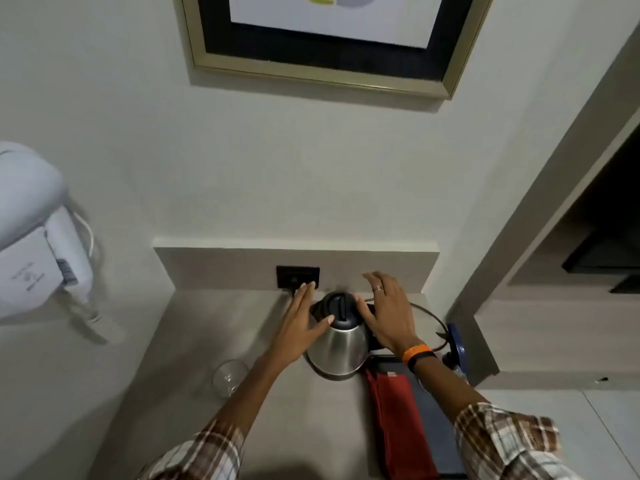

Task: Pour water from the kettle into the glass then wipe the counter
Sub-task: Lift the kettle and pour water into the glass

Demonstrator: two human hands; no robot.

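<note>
A steel kettle point(337, 348) with a black lid stands on the beige counter point(194, 341) near the back wall. My left hand point(301, 323) is at its left side, fingers straight and apart, thumb against the kettle's shoulder. My right hand point(388, 313) hovers at its right side, fingers spread, over the black handle, which it mostly hides. Neither hand grips anything. A clear glass point(228, 377) sits on the counter to the left, partly behind my left forearm. A folded red cloth point(398, 427) lies to the right of the kettle.
A black wall socket point(298, 276) sits behind the kettle, and a black cord point(427, 313) loops to the right. The cloth lies on a dark tray point(436, 441). A blue object point(457, 348) stands by the right wall. A white wall-mounted hairdryer point(45, 233) hangs at left.
</note>
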